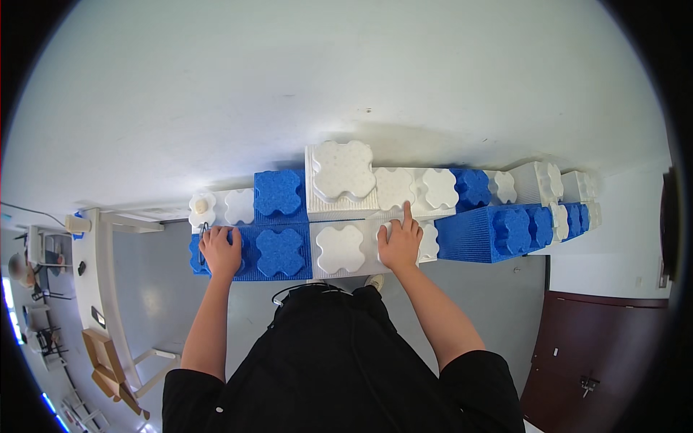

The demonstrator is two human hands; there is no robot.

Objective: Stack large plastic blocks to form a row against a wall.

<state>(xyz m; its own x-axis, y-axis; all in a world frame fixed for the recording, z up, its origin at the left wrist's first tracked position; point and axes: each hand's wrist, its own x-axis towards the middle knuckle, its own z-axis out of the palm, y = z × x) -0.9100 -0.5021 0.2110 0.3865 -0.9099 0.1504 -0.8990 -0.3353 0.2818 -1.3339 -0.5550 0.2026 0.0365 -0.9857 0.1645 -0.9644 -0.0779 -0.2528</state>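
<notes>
Big foam building blocks with clover-shaped studs stand in a stacked row before me. My left hand (221, 251) rests palm down over a stud of a blue block (245, 265) at the near left, fingers lying along its top. A thin dark loop (203, 232) shows beside its fingers; what it belongs to is unclear. My right hand (401, 244) lies on a near white block (341, 249), covering part of a stud. Its index finger stretches toward the white block behind (395, 189). Neither hand grips anything. A raised white block (342, 172) stands between them at the back.
The row runs right with more blocks, including a long blue one (469, 234), along a pale wall (346, 72). A small cream round object (201, 206) sits on the far-left stud. A white table (94, 274), an opened cardboard box (108, 364) and a dark red door (585, 353) flank me.
</notes>
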